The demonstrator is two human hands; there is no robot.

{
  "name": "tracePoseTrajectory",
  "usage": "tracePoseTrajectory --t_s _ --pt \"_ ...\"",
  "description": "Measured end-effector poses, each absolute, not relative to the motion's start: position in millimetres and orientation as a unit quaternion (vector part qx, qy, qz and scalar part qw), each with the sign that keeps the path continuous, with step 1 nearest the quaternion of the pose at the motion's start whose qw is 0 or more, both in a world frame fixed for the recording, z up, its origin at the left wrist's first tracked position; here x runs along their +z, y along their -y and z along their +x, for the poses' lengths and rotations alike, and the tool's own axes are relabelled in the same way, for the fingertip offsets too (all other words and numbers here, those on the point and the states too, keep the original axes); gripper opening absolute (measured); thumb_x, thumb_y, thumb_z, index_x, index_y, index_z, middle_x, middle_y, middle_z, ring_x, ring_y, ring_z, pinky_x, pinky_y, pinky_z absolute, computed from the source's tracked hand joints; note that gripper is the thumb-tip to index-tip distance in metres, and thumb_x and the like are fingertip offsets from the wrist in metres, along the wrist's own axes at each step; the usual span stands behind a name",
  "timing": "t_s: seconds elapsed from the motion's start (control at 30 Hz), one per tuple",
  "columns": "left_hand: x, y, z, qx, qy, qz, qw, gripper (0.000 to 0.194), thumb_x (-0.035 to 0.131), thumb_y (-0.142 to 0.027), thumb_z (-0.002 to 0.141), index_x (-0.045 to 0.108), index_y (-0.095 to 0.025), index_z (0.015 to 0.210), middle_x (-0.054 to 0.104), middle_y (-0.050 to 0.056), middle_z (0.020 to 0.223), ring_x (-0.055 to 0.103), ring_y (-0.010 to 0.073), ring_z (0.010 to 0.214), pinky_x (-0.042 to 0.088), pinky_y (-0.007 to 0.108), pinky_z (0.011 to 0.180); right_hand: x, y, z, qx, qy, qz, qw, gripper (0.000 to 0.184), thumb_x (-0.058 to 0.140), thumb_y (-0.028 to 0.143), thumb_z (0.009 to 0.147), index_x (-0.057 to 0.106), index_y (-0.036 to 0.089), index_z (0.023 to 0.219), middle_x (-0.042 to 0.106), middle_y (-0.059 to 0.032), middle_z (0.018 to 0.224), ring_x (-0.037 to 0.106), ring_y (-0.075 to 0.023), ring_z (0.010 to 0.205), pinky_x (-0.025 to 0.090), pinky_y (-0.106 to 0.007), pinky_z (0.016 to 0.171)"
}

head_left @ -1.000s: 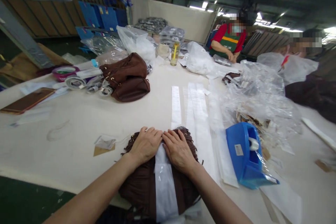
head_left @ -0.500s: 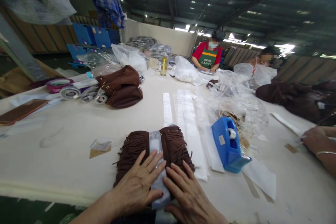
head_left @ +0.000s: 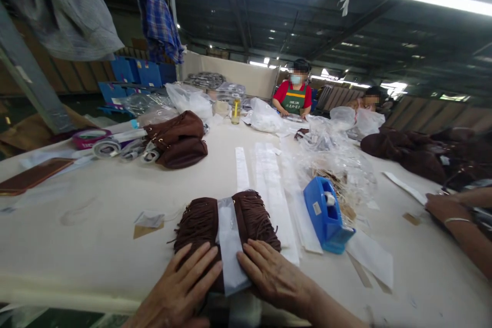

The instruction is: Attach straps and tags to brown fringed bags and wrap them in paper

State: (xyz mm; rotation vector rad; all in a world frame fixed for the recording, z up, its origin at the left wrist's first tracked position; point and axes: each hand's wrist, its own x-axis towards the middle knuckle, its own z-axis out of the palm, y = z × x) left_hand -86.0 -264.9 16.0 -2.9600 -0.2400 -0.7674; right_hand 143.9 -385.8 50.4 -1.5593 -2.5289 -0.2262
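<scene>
A brown fringed bag lies at the near edge of the white table, with a white paper strip wrapped over its middle. My left hand rests flat on the bag's near left part, fingers spread. My right hand lies flat on its near right part, fingertips touching the strip's edge. Neither hand grips anything.
A blue tape dispenser stands right of the bag, beside several long white strips. Two brown handbags sit at the far left near tape rolls. Crumpled clear plastic fills the right. Another person's hand reaches in at right; two people work at the far end.
My hands slid back along the bag from its far end to its near end, smoothing the strip. The view tilted upward, and another person's hand came in at the right.
</scene>
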Motion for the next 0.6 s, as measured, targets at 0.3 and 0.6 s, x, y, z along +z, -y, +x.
tracePoseTrajectory --t_s 0.3,0.6 --pt "19.1 238.8 -50.6 -0.320 0.041 -0.945 0.050 0.053 0.042 -0.008 0.074 0.041 -0.012 0.126 0.058 0.013 0.116 0.054 0.0237 0.105 0.046 0.036 0.085 76.1 374.8 156.7 -0.005 0.826 -0.546 0.145 0.053 0.057 0.030 0.081 0.037 0.009 0.126 0.052 -0.0183 0.121 0.047 -0.0256 0.115 0.039 -0.040 0.099" --pt "60.8 210.2 -32.8 -0.393 0.047 -0.918 0.010 0.057 0.041 -0.008 0.063 0.041 -0.016 0.120 0.065 0.008 0.102 0.062 0.0191 0.094 0.050 0.028 0.084 100.9 337.1 142.5 -0.156 0.746 -0.613 0.208 0.039 0.058 0.019 0.067 0.049 0.014 0.105 0.059 -0.0107 0.105 0.050 -0.0263 0.105 0.031 -0.045 0.098"
